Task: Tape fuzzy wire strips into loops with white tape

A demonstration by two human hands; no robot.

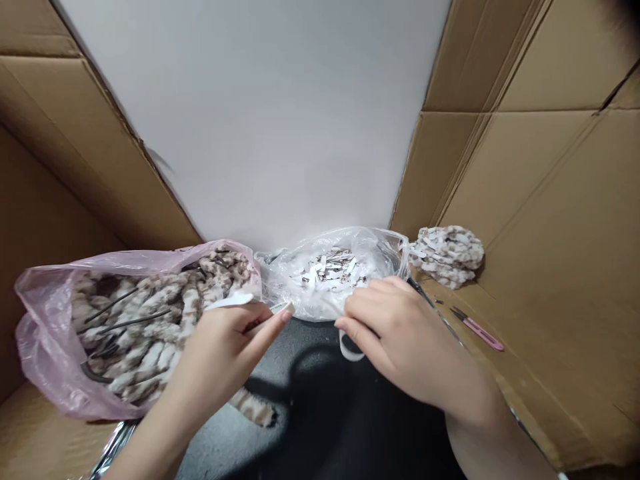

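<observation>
My left hand (227,340) is closed, with a thin white strip (231,301) showing above the knuckles and a pale edge with small print at the thumb tip. Below its wrist a striped furry tail piece (254,407) with a dark tip hangs out; the hand hides where it leads. My right hand (400,333), fingers pinched, holds a white looped strip (352,349) that curls beneath the fingers. The two hands are apart, in front of a clear plastic bag (295,283) containing many white tags (330,268) and thin brown pieces.
At left, a pink plastic bag (47,333) bulges with furry striped pieces (150,333) and dark stems. Pink-handled snips (477,328) lie on cardboard at right, near a furry bundle (447,257). Cardboard walls (560,220) flank a pale upright panel (280,120).
</observation>
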